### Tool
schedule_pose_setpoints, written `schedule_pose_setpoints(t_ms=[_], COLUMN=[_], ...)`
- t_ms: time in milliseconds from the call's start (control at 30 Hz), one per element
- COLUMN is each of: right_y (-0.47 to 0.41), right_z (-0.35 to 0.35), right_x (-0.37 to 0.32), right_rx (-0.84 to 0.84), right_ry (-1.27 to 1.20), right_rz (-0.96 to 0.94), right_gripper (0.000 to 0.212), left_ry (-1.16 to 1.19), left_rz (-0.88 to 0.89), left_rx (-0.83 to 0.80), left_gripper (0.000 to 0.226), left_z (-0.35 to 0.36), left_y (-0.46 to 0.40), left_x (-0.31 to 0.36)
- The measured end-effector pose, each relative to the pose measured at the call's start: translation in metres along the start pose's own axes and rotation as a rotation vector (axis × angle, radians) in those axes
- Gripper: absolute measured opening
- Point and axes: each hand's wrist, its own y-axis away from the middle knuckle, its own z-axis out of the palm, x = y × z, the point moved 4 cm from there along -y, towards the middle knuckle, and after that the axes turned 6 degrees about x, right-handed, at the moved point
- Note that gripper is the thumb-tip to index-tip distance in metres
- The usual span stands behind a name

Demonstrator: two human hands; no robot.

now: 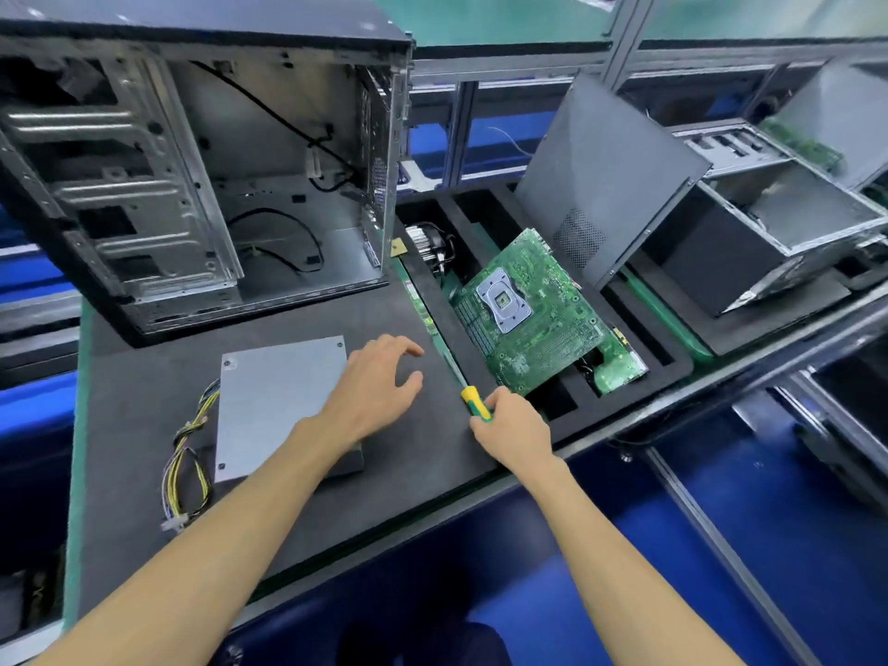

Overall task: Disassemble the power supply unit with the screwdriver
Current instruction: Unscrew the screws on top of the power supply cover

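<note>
- The cable bundle [185, 466] of yellow, black and purple wires trails from the left side of the power supply unit [276, 401] and lies slack on the bench [144, 415].
- Behind the power supply unit stands the open computer case [202, 185], stripped to bare metal with a few black leads left inside.
- The power supply unit itself lies flat on the dark mat, lid up. Its grey cover looks fully closed, and corner screws show on the top plate, so I judge that disassembly has not begun.
- The left hand [372, 389] hovers over the right edge of the power supply unit, fingers spread and loosely curved, holding nothing.
- Right of the power supply unit, the right hand [511, 432] is curled around the screwdriver [475, 401]; its yellow and green handle sticks out above the fingers. The tip is hard to make out.
- Further right of the power supply unit, a green motherboard [538, 310] rests tilted in a black foam tray [672, 362].
- What is left, as I judge it: bring the screwdriver to the cover screws, take each out, then lift the cover.
</note>
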Motion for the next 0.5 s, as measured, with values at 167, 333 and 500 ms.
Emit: schedule_pose_setpoints(t_ms=[167, 333, 500], right_y=[0.004, 0.002, 0.009], right_z=[-0.001, -0.027, -0.043], right_x=[-0.005, -0.058, -0.128], right_rx=[0.145, 0.176, -0.079], right_ry=[-0.399, -0.796, -0.984], right_rz=[-0.054, -0.173, -0.215], right_gripper=[0.019, 0.013, 0.017], left_ry=[0.006, 0.023, 0.002], left_rz=[0.086, -0.048, -0.271], left_rx=[0.148, 0.358, 0.525], left_gripper=[0.019, 0.025, 0.031], left_z=[-0.007, -0.043, -0.082], left_y=[0.003, 0.002, 0.023], left_x=[-0.004, -0.026, -0.064])
